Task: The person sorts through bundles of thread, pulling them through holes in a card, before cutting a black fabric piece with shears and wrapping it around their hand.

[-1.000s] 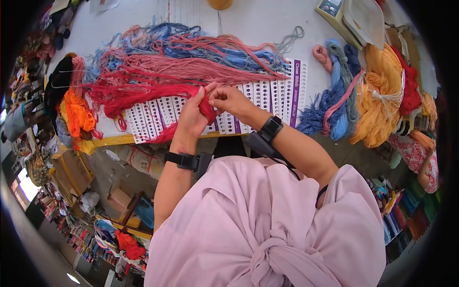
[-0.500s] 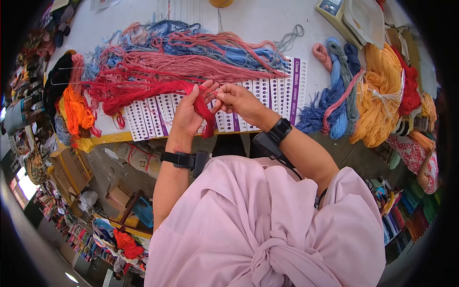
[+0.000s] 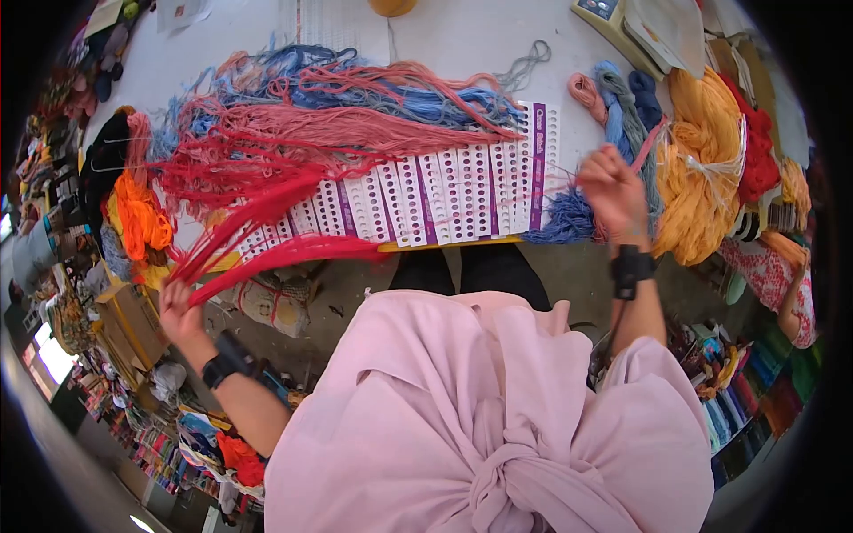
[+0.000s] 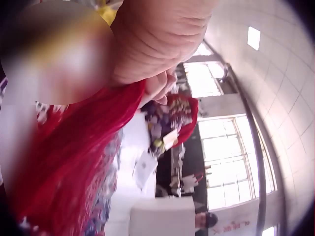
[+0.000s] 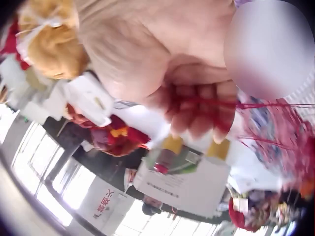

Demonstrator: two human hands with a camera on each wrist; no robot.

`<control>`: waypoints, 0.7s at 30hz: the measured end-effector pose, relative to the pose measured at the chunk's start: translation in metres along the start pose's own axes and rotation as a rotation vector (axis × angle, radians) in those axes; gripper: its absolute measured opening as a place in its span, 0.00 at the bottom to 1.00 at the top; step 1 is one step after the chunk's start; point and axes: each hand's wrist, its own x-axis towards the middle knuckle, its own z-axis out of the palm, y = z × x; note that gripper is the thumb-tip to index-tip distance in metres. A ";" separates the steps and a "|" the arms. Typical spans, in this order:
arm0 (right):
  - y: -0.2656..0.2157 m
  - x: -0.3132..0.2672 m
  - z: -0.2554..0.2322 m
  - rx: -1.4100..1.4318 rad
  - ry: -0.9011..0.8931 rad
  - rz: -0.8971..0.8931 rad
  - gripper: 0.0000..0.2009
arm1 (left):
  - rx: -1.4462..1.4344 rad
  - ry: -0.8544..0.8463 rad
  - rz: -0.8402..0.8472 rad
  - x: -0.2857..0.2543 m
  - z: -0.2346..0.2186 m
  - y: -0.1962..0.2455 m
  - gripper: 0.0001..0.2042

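Observation:
At the table's front left, my left hand (image 3: 182, 311) grips a hank of red thread (image 3: 289, 253), which stretches out from it in two bundles. Its folded red strands (image 4: 88, 132) pass under the heel of the hand in the left wrist view. Far to the right, my raised right hand (image 3: 615, 194) has its fingers curled round a few thin red strands (image 5: 211, 102), which run toward the pile. Between the hands lie white punched cards (image 3: 426, 200) with purple strips, in a row under the threads. A tangled pile of pink thread (image 3: 355, 129) spreads behind them.
Blue thread (image 3: 391, 102) lies behind the pink. Orange thread (image 3: 142, 213) hangs at the left table edge. On the right are a blue skein (image 3: 569, 218) and a large yellow-orange hank (image 3: 702, 169). A scale (image 3: 622, 31) stands at the back right.
My hands were together at the middle with the red hank. They have parted widely: the left went left with the hank, the right went right with the thin strands, drawing them out.

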 end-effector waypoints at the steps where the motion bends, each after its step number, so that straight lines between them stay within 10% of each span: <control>1: -0.045 -0.012 -0.015 -0.150 0.157 0.021 0.06 | 0.071 0.075 0.100 -0.001 -0.010 0.028 0.05; 2: -0.091 -0.027 -0.037 -0.238 0.314 -0.051 0.06 | 0.143 0.150 0.199 -0.002 -0.016 0.052 0.06; 4: -0.228 -0.070 -0.116 -0.816 0.837 -0.455 0.04 | -0.097 -0.211 0.153 -0.001 -0.031 0.089 0.06; 7: -0.277 -0.088 -0.113 -1.289 1.288 -1.051 0.04 | 0.035 -0.245 0.229 -0.009 0.029 0.051 0.05; 10: -0.198 -0.043 -0.097 -2.146 0.674 -1.281 0.08 | 0.152 0.096 0.169 -0.016 0.127 -0.073 0.07; 11: -0.109 -0.006 -0.025 -2.525 0.942 -0.739 0.10 | 0.153 -0.207 -0.102 -0.011 0.122 -0.110 0.02; 12: -0.080 0.027 -0.066 -2.549 0.300 -0.911 0.10 | 0.327 -0.157 -0.152 -0.012 0.133 -0.164 0.04; 14: 0.040 0.070 -0.061 -1.800 -0.152 -0.477 0.09 | 0.568 -0.172 -0.359 -0.012 0.149 -0.255 0.08; 18: 0.141 0.115 -0.018 -1.817 -0.310 0.080 0.06 | 0.956 -0.175 -0.467 0.000 0.141 -0.375 0.11; 21: 0.147 0.130 -0.022 -1.974 -0.297 0.017 0.05 | 1.022 -0.124 -0.564 0.008 0.142 -0.402 0.08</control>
